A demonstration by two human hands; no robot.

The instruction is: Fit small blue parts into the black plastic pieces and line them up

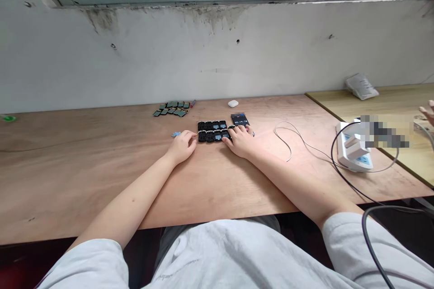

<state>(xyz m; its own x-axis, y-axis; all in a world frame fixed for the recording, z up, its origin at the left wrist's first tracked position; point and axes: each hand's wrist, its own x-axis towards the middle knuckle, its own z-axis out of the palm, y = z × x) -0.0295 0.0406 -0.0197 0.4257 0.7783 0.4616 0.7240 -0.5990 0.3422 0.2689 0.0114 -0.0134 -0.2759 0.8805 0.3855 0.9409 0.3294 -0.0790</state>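
Two rows of small black plastic cases (210, 136) lie side by side on the wooden table, some with blue-grey squares in them. My left hand (183, 146) rests at the left end of the front row, its fingers curled in toward the thumb; whether anything is between them is hidden. Just behind it lies a small heap of light blue pieces (176, 134). Over the right end of the rows sits my right hand (241, 141), fingers apart and touching the cases, which it partly covers.
Several green boards (172, 108) lie at the back left. A phone with a running timer (240, 119) and a white earbud case (233, 104) are behind my right hand. A power strip (354, 149) with cables stands right. Another person's hand (427, 112) shows at the right edge.
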